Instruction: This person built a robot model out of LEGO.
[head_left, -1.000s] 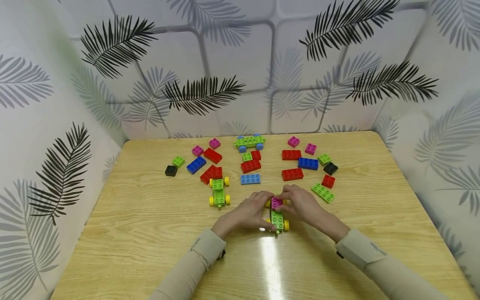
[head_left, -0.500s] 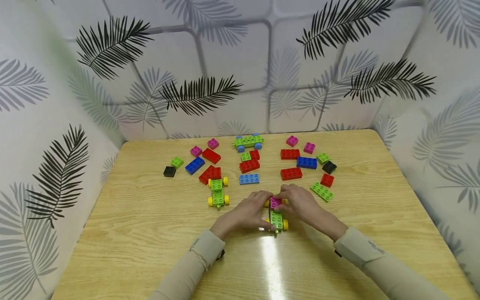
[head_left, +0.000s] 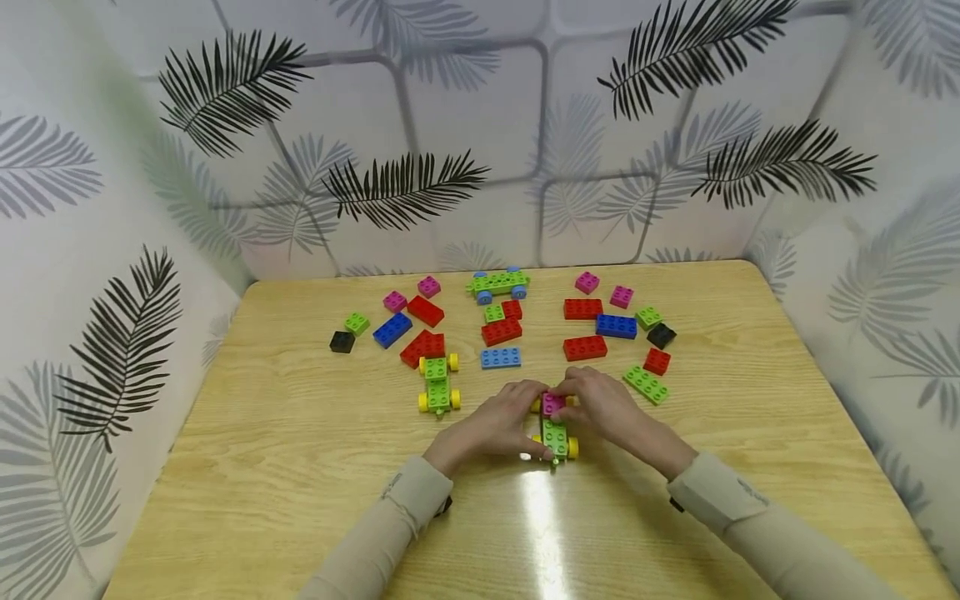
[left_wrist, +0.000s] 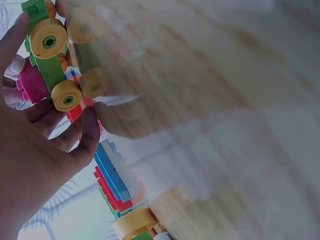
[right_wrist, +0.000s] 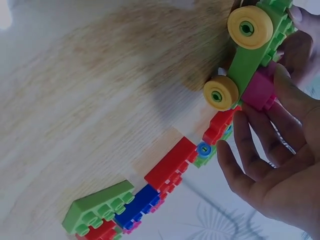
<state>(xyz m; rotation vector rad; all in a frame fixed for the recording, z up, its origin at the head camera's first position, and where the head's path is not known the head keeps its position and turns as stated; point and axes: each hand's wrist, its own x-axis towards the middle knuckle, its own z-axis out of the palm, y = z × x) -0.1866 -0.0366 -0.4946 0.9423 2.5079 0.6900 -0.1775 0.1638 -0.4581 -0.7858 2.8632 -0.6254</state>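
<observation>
In the head view, a green toy car base [head_left: 555, 440] with yellow wheels stands on the table, its length pointing away from me. A pink brick [head_left: 553, 403] sits on its far end. My left hand [head_left: 495, 425] holds the base from the left, thumb at the near end and fingers at the far end. From the right, my right hand [head_left: 609, 408] pinches the pink brick. In the right wrist view, thumb and fingertips are on the brick [right_wrist: 259, 91], which sits against the base's studs; whether it is fully pressed down I cannot tell. My fingers partly hide the far wheels.
Left of my hands stands another yellow-wheeled green car [head_left: 438, 387]. A blue-wheeled green base [head_left: 498, 285] is at the table's back edge. Beyond my hands lie a light blue brick [head_left: 500, 358], several red bricks [head_left: 585, 348], dark blue bricks [head_left: 617, 326] and a long green brick [head_left: 646, 385].
</observation>
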